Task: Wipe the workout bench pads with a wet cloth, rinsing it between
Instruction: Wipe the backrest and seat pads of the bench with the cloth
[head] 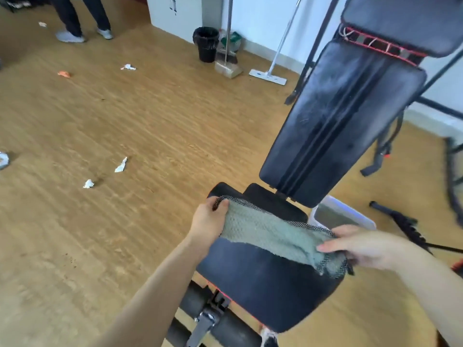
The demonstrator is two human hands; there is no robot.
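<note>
A grey-green cloth (273, 234) with a dark mesh edge is stretched over the black seat pad (263, 284) of the workout bench. My left hand (208, 221) pinches the cloth's far left corner. My right hand (363, 246) grips its right end, near the pad's right edge. The long black back pad (338, 121) rises tilted beyond the seat and looks dusty with pale streaks. A smaller head pad (406, 21) sits above it. A white basin (343, 214) stands on the floor right of the seat, partly hidden by the bench.
Wooden floor with several crumpled paper scraps (120, 165) at left. A black bin (206, 43), a broom (226, 66) and a flat mop (268, 76) stand by the far wall. A person's legs (82, 18) are at top left. Black bench frame bars and straps (383, 151) lie at right.
</note>
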